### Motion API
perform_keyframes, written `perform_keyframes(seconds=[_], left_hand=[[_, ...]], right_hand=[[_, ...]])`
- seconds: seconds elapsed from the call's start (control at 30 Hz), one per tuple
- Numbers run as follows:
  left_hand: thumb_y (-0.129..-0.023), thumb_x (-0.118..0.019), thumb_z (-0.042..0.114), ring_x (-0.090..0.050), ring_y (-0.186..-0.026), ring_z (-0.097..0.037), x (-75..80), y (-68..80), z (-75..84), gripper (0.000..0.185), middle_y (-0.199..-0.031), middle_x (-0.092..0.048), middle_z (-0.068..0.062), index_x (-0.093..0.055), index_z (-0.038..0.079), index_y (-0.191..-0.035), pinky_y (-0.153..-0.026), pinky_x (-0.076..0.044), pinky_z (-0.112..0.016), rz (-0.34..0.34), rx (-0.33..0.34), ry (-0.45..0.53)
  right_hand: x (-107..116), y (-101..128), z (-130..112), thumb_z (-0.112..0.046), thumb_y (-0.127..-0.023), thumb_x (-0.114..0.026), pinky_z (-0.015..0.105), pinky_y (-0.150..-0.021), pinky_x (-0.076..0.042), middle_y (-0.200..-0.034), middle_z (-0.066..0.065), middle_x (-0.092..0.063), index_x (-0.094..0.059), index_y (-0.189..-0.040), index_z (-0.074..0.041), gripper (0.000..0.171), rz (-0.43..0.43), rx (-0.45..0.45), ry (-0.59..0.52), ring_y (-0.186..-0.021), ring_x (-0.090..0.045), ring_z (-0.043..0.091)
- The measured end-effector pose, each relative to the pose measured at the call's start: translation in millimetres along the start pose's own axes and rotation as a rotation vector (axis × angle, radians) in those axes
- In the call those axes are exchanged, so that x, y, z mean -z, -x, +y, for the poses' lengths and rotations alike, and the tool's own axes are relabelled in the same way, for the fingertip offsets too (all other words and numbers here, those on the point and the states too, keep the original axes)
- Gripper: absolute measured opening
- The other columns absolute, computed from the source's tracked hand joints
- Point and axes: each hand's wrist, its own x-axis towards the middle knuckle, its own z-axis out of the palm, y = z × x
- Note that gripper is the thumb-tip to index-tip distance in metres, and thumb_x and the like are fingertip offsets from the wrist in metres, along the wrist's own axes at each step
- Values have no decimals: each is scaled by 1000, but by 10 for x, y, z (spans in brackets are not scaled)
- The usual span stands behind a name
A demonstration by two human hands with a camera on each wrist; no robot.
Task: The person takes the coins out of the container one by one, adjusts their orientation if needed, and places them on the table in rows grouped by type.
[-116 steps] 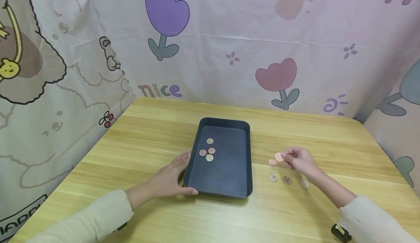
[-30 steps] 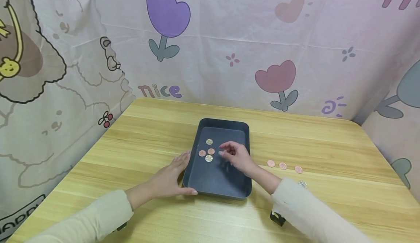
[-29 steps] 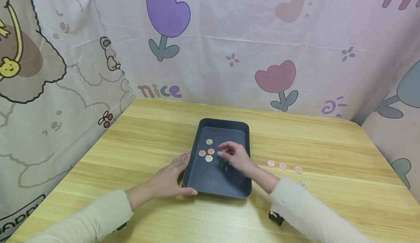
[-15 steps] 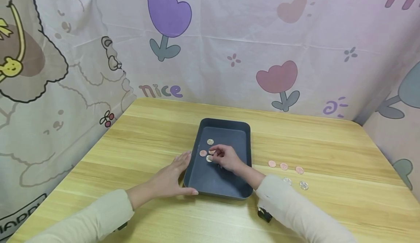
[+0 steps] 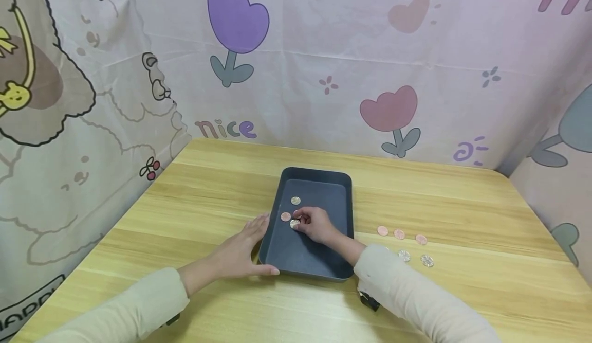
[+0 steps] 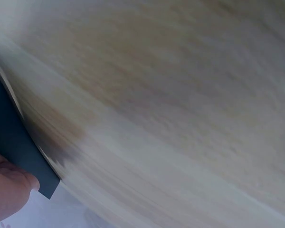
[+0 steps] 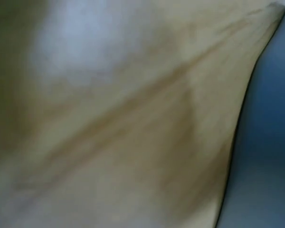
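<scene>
Wood-grain bench (image 5: pixel 213 188): dark tray (image 5: pixel 343 182) at centre, five loose coins (image 5: pixel 404 255) to its right.

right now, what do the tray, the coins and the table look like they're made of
Tray: probably plastic, matte dark blue-grey, with rounded moulded corners and no glare.
Coins on the table: likely metal, coppery and silvery, the silvery ones glinting; too small to be sure.
Table: wood or wood-look laminate, pale with straight grain and a smooth, faint sheen.
</scene>
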Motion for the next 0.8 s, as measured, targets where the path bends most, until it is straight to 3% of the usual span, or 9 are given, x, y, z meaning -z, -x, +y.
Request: perform_keyframes(seconds=[0.5, 0.8], left_hand=[[-69, -64, 69, -18, -142, -33, 2, 0, 4, 115, -155, -16, -17, -18, -2, -146, -115, -23, -46, 1, 1, 2], [-69, -65, 68, -18, -142, -33, 21, 10, 26, 115, -154, -16, -18, -17, -2, -146, -116, -22, -47, -4, 8, 17]], right_hand=[[-2, -25, -139, -4, -79, -70, 18, -55, -38, -66, 2, -49, -59, -85, 0, 13, -53, -47, 211, -61, -44, 9], [55, -1, -161, -4, -80, -69, 17, -52, -37, -64, 2, -53, -58, -75, -2, 13, -34, -67, 188, -58, -44, 9]])
